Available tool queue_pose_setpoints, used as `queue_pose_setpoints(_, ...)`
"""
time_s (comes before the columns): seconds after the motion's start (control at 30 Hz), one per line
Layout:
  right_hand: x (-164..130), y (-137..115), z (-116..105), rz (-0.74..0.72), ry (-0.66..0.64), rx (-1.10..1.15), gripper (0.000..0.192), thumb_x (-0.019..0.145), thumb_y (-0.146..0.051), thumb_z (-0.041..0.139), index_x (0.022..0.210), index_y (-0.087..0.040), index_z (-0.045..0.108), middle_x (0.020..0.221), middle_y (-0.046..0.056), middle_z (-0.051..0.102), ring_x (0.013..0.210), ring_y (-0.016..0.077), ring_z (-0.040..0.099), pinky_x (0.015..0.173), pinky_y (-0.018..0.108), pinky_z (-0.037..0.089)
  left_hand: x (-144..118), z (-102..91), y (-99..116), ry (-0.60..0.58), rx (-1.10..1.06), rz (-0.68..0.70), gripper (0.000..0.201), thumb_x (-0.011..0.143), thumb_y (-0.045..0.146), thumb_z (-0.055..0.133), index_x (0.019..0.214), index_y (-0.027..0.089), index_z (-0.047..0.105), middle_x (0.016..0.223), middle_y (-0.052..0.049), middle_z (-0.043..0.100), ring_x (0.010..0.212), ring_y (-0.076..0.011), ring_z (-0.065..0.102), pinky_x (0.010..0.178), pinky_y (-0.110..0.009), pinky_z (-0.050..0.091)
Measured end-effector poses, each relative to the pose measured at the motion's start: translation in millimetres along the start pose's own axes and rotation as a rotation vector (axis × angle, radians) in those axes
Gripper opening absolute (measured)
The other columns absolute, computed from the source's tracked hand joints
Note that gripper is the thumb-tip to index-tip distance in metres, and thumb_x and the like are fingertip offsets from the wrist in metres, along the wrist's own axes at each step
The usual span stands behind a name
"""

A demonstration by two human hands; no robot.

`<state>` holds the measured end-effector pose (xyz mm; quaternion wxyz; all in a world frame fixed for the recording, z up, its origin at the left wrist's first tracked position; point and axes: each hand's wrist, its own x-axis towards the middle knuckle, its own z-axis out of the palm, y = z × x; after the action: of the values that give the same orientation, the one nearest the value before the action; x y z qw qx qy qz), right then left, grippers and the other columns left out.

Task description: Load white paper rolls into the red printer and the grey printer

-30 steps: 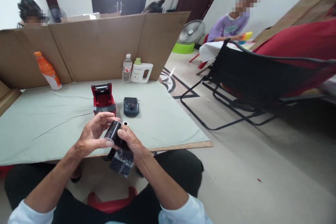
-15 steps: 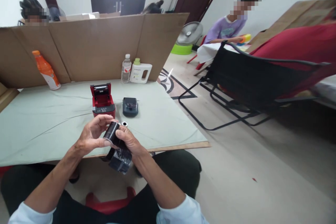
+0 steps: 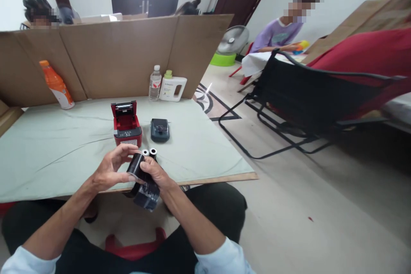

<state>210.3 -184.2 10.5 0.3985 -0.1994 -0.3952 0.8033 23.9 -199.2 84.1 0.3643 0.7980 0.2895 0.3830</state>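
Both my hands hold a black-wrapped roll (image 3: pixel 136 166) over the near edge of the table. My left hand (image 3: pixel 112 167) pinches its near end, and my right hand (image 3: pixel 154 174) grips its body. Black wrapping film (image 3: pixel 147 194) hangs down below my right hand. A white roll end (image 3: pixel 145 152) shows at the top of the wrapped roll. Another small roll (image 3: pixel 153 152) stands on the table just behind it. A red label printer (image 3: pixel 126 125) with its lid up sits beyond my hands, and a dark printer (image 3: pixel 160 130) lies to its right.
The table has a pale green cloth (image 3: pixel 58 145) and a cardboard screen (image 3: pixel 118 55) at the back. An orange bottle (image 3: pixel 57 84), a water bottle (image 3: pixel 155 83) and a white jug (image 3: pixel 172 87) stand by the screen. A black folding chair (image 3: pixel 308 102) is at right. Other people sit beyond.
My hands turned the roll a little and moved it slightly down. A white roll end now shows at its top, beside the small roll on the table.
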Motion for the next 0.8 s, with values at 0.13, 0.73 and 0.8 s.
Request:
queue_pose_setpoints(0.13,0,-25,-2,0.063,-0.021,-0.168,0.052,0.063,-0.056,0.094,0.081,-0.013,0.070,0.068,-0.002,0.064,0.057,0.0086,0.053,0.055,0.020,0.042,8,-10.3,21,-0.154,0.372,0.036,0.061,0.082,0.017,0.075,0.139,0.023,0.055,0.134,-0.012,0.066,0.129,-0.0304,0.060,0.113,-0.051,0.048)
queue_pose_setpoints(0.73,7,-1,27,-0.088,0.004,0.066,0.056,0.066,-0.064,0.088,0.071,-0.019,0.055,0.055,-0.007,0.044,0.044,0.0049,0.030,0.041,0.019,0.028,-7,-1.7,-7,0.165,-0.263,-0.081,0.064,0.072,0.036,0.092,0.128,0.020,0.065,0.126,-0.013,0.068,0.123,-0.0289,0.063,0.113,-0.045,0.048)
queue_pose_setpoints(0.8,6,-3,30,-0.096,0.006,0.068,0.056,0.066,-0.064,0.088,0.071,-0.019,0.055,0.055,-0.007,0.043,0.045,0.0050,0.031,0.041,0.019,0.028,-8,1.8,-7,0.193,-0.308,-0.087,0.065,0.071,0.037,0.093,0.126,0.019,0.065,0.125,-0.013,0.069,0.122,-0.0289,0.064,0.112,-0.046,0.049)
